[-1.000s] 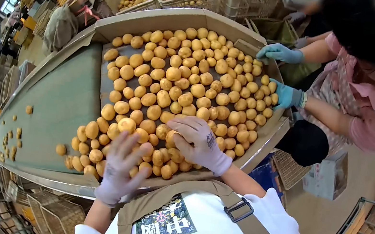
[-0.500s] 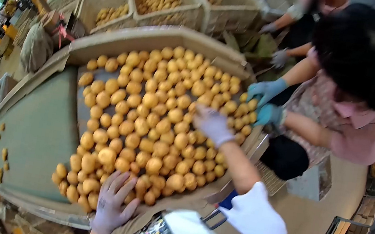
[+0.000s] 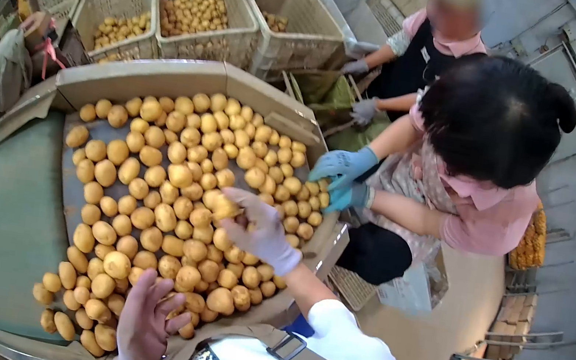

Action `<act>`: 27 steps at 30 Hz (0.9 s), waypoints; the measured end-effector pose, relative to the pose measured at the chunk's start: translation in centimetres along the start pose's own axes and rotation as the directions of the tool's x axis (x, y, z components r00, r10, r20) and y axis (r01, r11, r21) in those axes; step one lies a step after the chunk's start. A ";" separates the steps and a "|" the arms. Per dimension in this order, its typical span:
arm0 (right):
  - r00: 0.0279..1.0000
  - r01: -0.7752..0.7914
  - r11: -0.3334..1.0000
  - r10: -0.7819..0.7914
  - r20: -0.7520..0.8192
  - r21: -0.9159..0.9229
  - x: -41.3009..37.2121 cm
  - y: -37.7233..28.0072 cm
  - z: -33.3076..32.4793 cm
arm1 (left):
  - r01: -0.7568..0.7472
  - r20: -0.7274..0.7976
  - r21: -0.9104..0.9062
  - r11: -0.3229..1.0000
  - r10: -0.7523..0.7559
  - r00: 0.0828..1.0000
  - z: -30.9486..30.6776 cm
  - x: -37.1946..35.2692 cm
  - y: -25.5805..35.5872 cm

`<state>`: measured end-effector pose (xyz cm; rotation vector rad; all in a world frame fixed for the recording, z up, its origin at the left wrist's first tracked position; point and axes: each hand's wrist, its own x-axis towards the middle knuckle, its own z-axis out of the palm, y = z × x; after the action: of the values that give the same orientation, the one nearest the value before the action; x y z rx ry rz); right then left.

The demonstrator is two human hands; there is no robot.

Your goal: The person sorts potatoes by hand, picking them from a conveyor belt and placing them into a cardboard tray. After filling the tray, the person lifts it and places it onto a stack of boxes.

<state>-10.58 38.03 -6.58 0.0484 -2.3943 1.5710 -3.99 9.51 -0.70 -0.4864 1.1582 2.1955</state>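
In the head view, a large spread of potatoes [image 3: 174, 245] lies on a grey sorting surface [image 3: 67, 184] in the left and middle of the frame, inside a raised brown rim [image 3: 146, 81]. The wearer's right hand [image 3: 258, 231], in a pale glove, reaches in from the lower middle to the centre of the spread. Its fingers and thumb are closed around one yellow potato [image 3: 226, 208], above the others. The left hand [image 3: 147, 323] is at the lower left, well apart from the right, palm turned up, with its fingers spread and slightly curled. It is beside the near edge of the spread, next to the potatoes there.

To the left of the spread is a green conveyor belt [image 3: 7, 213], with a few small potatoes near the left edge of the frame. Right of centre, a co-worker in a pink top [image 3: 493, 226] leans over the right end of the sorting surface. This person's two blue-gloved hands [image 3: 344, 166] are close together, at the rightmost potatoes. Another person in a dark apron [image 3: 412, 68] is at the upper right, with grey-gloved hands near an olive-green sack [image 3: 316, 89].

Along the top of the frame stand plastic crates [image 3: 279, 37], three of them with potatoes inside. At the upper left, a grey bag [image 3: 7, 75] is beside a pink ribbon [image 3: 49, 51].
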 end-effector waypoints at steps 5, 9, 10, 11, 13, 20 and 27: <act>0.846 0.520 0.854 -0.513 0.147 -0.011 -0.5 -3.2 3.0 | 0.048 0.189 -0.167 0.985 -0.016 0.982 -1.8 0.6 -0.6; 0.824 0.509 0.856 -0.515 0.236 0.088 -2.2 -5.2 5.3 | 0.038 0.139 -0.239 0.970 -0.005 0.990 -1.0 0.4 -0.2; 0.812 0.504 0.857 -0.512 0.281 0.104 -2.7 -5.7 5.7 | 0.052 0.142 -0.277 0.959 -0.012 0.990 -0.7 0.2 0.0; 0.788 0.494 0.862 -0.499 0.359 0.114 -3.1 -6.1 5.8 | 0.065 0.147 -0.313 0.947 -0.020 0.989 -0.6 -0.1 0.1; 0.751 0.505 0.841 -0.540 0.380 0.195 -3.7 -6.4 6.3 | 0.083 0.071 -0.341 0.936 -0.062 0.996 -0.1 -0.4 0.1; 0.778 0.467 0.861 -0.509 0.369 0.203 -2.6 -7.9 5.3 | 0.114 0.166 -0.299 0.948 -0.066 0.984 -1.6 -0.1 -0.2; 0.941 0.267 0.923 -0.187 0.282 -0.276 -7.0 -1.7 -0.3 | 0.030 0.141 -0.281 0.959 0.011 0.990 -2.9 -0.3 -1.0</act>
<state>-3.51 36.79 -6.68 0.4736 -2.6849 1.1253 -2.99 7.43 -2.78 -0.4433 0.7701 2.3573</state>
